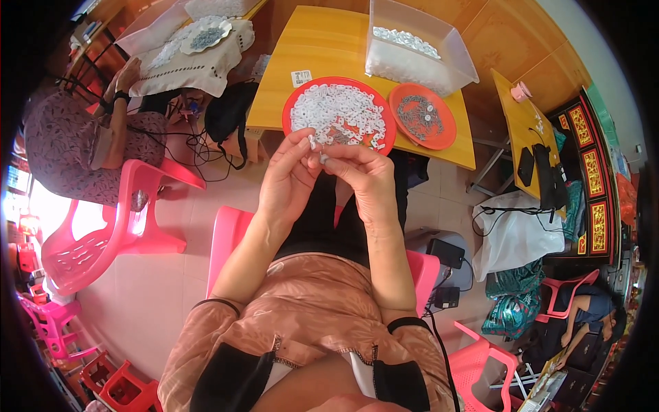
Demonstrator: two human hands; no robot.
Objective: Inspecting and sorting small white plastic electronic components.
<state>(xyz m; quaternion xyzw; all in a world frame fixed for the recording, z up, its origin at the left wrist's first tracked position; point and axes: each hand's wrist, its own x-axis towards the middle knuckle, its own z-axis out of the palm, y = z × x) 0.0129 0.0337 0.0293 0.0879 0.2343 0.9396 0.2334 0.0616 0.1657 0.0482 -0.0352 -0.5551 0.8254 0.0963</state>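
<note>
My left hand (287,168) pinches a small white plastic piece (314,142) between thumb and fingertips. Close beside it, my right hand (362,173) is closed in a pinch on another small pale piece (324,158), its shape partly hidden by the fingers. Both hands are raised over my lap at the table's near edge. Just beyond them is a red round plate (286,110) heaped with small white plastic pieces (336,106). To its right, an orange-red plate (443,139) holds many thin grey metal pieces (415,117), too small to name.
A clear plastic bin (439,69) with white pieces stands on the yellow table (312,41). At left, another person (89,144) sits by a cloth-covered table (213,72), near a pink chair (123,226). Cables (195,147) hang there. One more person (590,312) is at the lower right.
</note>
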